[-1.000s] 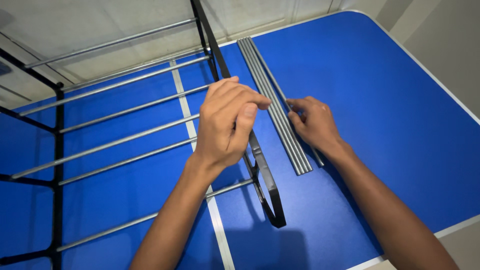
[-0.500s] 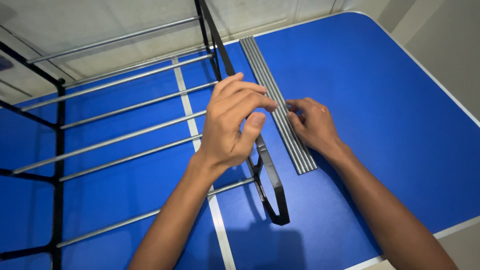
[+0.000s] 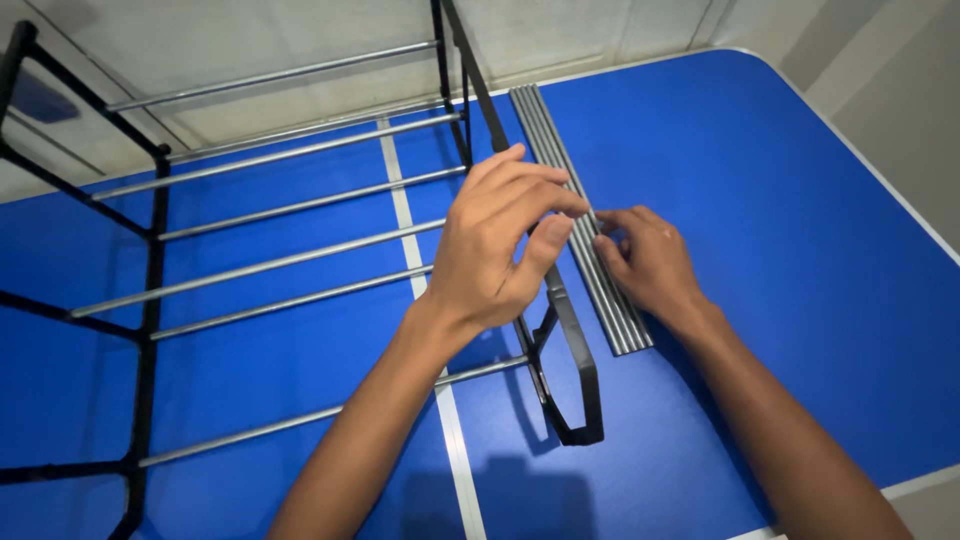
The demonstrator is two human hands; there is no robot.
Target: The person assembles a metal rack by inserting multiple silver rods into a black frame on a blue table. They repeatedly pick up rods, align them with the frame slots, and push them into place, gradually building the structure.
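A rack with black side frames [image 3: 572, 372] and silver crossbars [image 3: 270, 265] lies on the blue table [image 3: 780, 220]. My left hand [image 3: 495, 245] hovers over the right black frame with fingers curled toward the thumb in a pinch. Whether it grips the frame or a rod end is hidden. Beside the frame lies a bundle of loose silver rods [image 3: 545, 135]. My right hand [image 3: 645, 262] rests on this bundle, its fingertips curled onto the rods close to my left fingertips.
A white stripe [image 3: 455, 450] runs across the table under the rack. The table's rounded white edge [image 3: 890, 180] is at the right, with pale floor tiles [image 3: 300, 30] beyond the far side. The rack's left black frame [image 3: 150, 300] stands at the left.
Both hands stay in nearly the same place. My left fingers have curled a little closer to the thumb, and my right fingertips have bunched on the rods.
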